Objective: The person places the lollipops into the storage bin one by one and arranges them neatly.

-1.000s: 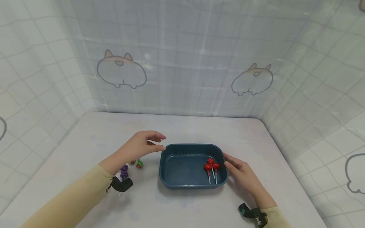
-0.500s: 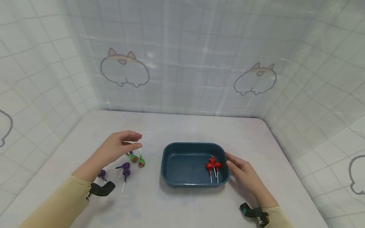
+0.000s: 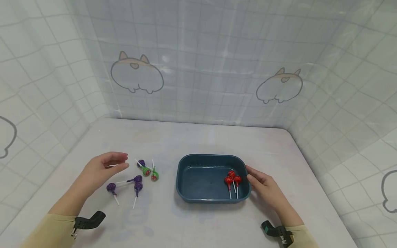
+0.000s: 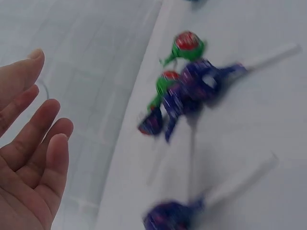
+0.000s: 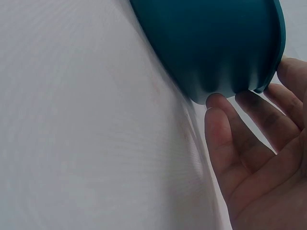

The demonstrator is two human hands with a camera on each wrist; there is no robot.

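Observation:
My left hand (image 3: 103, 168) hovers over the left of the table, fingers slightly bent, holding nothing. In the left wrist view its fingers (image 4: 57, 158) are apart from the lollipops. Close by lie several purple-wrapped lollipops (image 3: 138, 187) with white sticks. Two green-and-red lollipops (image 3: 154, 176) rest just right of them, one crossing a purple one. At centre stands a dark teal tray (image 3: 198, 196); 3 red lollipops (image 3: 228, 181) lie at its right end. My right hand (image 3: 265, 187) touches the tray's right side, its fingertips (image 5: 218, 101) against the outer wall in the right wrist view.
The white tabletop (image 3: 204, 227) carries all of these things. Pale grid-patterned sheets with cartoon drawings enclose its back (image 3: 198, 69) and both sides. Each wrist wears a black band; the left one (image 3: 90, 221) hangs low over the table.
My left hand has moved left from beside the tray, past the green lollipops, uncovering the purple ones. The right hand stays at the tray. The head view has shifted slightly.

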